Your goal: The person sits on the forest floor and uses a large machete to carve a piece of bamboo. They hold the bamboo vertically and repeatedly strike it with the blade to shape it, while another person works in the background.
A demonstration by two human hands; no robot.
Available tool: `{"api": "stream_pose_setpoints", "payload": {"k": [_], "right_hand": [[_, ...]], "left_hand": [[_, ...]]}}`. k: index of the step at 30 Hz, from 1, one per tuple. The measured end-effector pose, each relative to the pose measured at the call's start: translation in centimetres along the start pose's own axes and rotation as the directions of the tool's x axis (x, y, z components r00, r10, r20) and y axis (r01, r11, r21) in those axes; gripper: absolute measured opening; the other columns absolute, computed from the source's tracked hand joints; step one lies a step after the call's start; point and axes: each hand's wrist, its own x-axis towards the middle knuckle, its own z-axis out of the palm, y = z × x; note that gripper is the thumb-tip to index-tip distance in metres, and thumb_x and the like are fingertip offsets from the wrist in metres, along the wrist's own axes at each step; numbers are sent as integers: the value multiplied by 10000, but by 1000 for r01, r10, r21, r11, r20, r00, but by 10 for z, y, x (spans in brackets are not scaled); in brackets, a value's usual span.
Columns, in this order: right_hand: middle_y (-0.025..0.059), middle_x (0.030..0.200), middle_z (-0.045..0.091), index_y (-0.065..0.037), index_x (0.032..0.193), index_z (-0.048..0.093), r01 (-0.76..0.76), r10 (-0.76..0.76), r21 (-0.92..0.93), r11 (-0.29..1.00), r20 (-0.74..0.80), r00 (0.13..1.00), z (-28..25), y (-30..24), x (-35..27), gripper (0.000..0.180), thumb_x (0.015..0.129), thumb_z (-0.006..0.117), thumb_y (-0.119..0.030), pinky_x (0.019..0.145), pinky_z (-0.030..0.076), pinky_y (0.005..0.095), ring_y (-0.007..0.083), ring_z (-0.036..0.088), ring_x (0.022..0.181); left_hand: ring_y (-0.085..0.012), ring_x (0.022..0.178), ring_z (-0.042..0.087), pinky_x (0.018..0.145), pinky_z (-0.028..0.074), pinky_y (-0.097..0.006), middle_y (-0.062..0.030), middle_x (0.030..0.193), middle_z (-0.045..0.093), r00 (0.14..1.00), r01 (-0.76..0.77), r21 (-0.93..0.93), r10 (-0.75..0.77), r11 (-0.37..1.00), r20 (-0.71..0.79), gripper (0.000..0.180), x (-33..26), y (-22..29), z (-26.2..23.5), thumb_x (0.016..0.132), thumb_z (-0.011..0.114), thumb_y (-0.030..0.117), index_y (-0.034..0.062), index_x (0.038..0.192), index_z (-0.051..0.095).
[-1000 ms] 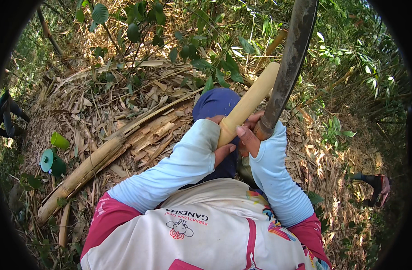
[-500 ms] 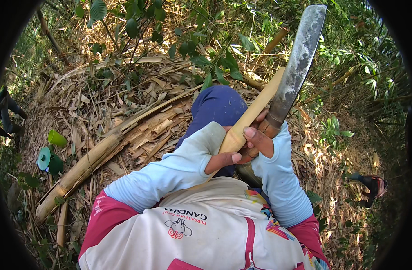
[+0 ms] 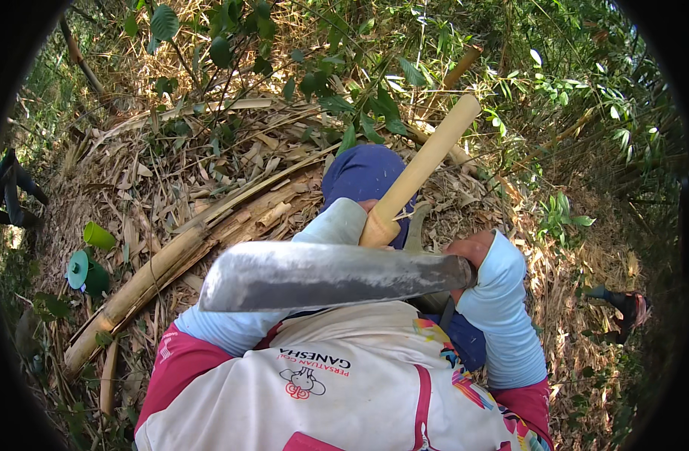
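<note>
My left hand point(image 3: 367, 205), in a pale blue sleeve, grips the lower end of a pale bamboo stick point(image 3: 427, 161) that slants up to the right. My right hand point(image 3: 471, 252) holds the handle of a long grey machete point(image 3: 322, 274). The blade lies level across the view, its tip pointing left, and crosses in front of the stick's lower end and my left wrist. Behind the stick is my knee point(image 3: 359, 177) in dark blue cloth. Most of my left hand is hidden by the blade and the sleeve.
A thick fallen bamboo culm point(image 3: 156, 270) lies on dry leaf litter to the left. A green cup point(image 3: 98, 235) and a green lidded container point(image 3: 81, 270) sit beside it. Leafy shrubs stand ahead. A foot in a sandal point(image 3: 630, 304) shows at the right.
The machete has swung from pointing up and right beside the stick to lying level with its tip to the left. My right hand has moved away from my left.
</note>
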Motion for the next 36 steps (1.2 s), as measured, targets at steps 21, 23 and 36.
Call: {"api": "stream_pose_setpoints", "payload": {"k": [21, 23, 36], "right_hand": [[29, 702, 605, -160, 913, 684, 109, -58, -297, 949, 175, 983, -16, -9, 10, 406, 517, 768, -190, 678, 429, 413, 241, 599, 658], [29, 705, 609, -160, 919, 687, 108, -54, -302, 947, 181, 982, -16, -9, 9, 405, 524, 767, -198, 682, 429, 419, 239, 602, 659], [24, 715, 624, -167, 947, 708, 64, -35, -142, 988, 196, 980, -5, -1, 7, 352, 603, 740, -235, 684, 433, 403, 223, 612, 669]], "left_hand": [[-177, 916, 640, 751, 531, -285, -129, 1136, 609, 872, -33, -174, 114, 984, 476, 681, -3, -21, -20, 894, 639, 285, 19, 1431, 317], [-175, 920, 637, 756, 528, -285, -128, 1138, 608, 877, -57, -149, 121, 987, 465, 680, -1, -25, -20, 893, 640, 285, 19, 1430, 319], [-167, 949, 620, 786, 510, -282, -121, 1153, 604, 858, -138, -42, 141, 990, 494, 672, -3, -18, -24, 890, 645, 284, 18, 1425, 335]]}}
